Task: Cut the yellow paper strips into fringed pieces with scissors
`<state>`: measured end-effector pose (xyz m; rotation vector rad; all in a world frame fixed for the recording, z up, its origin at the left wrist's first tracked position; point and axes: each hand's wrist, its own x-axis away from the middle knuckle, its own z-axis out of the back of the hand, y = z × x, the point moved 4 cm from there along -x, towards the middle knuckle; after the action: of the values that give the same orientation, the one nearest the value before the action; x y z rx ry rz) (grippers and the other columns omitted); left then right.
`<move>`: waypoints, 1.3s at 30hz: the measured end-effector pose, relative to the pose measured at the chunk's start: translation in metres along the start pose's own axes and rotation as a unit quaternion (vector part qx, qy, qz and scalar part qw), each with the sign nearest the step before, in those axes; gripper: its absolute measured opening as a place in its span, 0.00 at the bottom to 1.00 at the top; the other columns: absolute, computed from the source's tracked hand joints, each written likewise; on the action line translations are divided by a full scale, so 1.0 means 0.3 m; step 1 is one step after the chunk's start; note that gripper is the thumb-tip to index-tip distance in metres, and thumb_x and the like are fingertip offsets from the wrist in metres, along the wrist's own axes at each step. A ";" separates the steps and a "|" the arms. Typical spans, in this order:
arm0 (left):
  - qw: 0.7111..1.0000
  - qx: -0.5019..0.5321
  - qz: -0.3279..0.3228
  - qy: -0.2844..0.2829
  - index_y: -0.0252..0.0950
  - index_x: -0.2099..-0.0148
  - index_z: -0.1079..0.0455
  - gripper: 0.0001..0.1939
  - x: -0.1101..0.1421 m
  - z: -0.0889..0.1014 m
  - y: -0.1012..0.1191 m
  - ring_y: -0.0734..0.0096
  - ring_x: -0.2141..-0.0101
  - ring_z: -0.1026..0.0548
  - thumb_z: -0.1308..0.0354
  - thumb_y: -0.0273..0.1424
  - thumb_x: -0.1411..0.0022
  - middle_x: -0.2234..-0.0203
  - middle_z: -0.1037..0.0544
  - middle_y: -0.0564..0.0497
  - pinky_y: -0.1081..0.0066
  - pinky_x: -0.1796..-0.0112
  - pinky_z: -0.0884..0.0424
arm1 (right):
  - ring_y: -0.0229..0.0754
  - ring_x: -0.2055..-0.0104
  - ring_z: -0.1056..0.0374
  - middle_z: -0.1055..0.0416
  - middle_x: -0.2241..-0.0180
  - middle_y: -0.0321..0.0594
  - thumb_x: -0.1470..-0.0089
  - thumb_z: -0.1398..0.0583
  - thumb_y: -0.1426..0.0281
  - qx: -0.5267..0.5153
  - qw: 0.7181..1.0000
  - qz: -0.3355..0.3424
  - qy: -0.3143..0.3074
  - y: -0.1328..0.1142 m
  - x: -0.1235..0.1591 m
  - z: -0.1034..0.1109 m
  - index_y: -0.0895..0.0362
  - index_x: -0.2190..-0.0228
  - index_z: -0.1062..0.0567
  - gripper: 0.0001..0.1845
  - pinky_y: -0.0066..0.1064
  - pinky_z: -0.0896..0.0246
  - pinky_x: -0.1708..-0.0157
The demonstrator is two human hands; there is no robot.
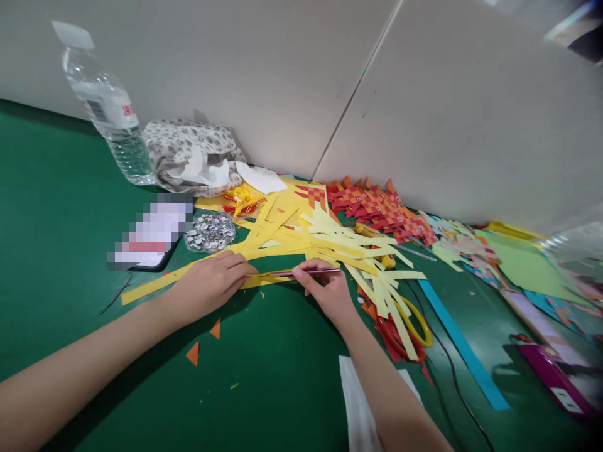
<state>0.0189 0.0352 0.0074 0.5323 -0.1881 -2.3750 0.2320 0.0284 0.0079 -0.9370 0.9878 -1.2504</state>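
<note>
Left hand (214, 276) on a long yellow paper strip (153, 289), grip hidden; right hand (325, 290), apart, pinches a slim pink stick (330, 270) over it, at the near edge of a loose yellow strip heap (277, 237). Right of the heap, checkered red-orange paper pieces (372, 207) are already woven; nearer, strips overlap yellow looped handles (428, 329).

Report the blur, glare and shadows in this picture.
Head view: right edge smeared, clear plastic there blurred; soft glare on the green table at right; dark shadow beneath the left hand; phone screen pixelated.
</note>
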 end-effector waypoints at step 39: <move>1.000 -0.008 0.003 -0.012 0.37 0.57 0.31 0.13 0.000 -0.007 -0.003 0.64 0.63 0.29 0.57 0.29 0.32 0.65 0.25 0.47 0.67 0.63 0.32 | 0.32 0.84 0.44 0.37 0.84 0.30 0.54 0.36 0.61 -0.006 1.000 -0.004 0.017 -0.008 -0.007 0.000 0.56 0.76 0.27 0.11 0.25 0.48 0.84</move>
<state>0.0193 0.0359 0.0051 0.4943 -0.1804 -2.3754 0.2311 0.0303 0.0104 -0.9324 1.0197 -1.2723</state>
